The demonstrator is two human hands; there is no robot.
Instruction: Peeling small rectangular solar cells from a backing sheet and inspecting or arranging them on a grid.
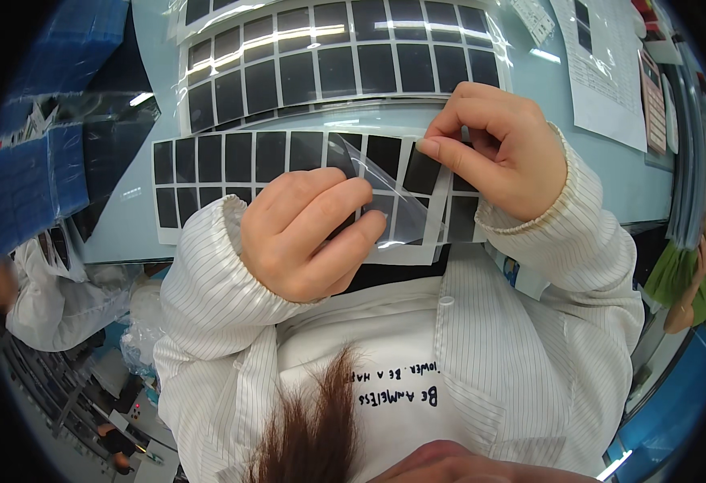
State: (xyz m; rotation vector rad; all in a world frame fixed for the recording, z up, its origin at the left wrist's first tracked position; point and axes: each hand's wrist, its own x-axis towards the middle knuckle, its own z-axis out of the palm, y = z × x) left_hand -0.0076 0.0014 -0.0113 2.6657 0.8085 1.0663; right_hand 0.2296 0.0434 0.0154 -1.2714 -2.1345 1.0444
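Observation:
A sheet of black rectangular pieces on white backing point(240, 157) lies in front of me at the table's near edge. Over its right part a clear film point(401, 211) is lifted and folded back. My left hand point(308, 229) is closed at the film's left side, fingers curled; its fingertips are partly hidden, and it seems to grip the film. At the sheet's right end, my right hand point(498, 149) pinches the upper edge of a white-edged strip with a black rectangle point(422, 171) between thumb and forefinger. That strip sits tilted against the rows beneath.
More sheets of black rectangles point(296, 76) lie stacked just beyond. A printed paper point(606, 88) and a pink calculator point(652, 101) are at the right. Blue plastic-wrapped stacks point(43, 169) stand at the left. Other people point(683, 278) are at both sides.

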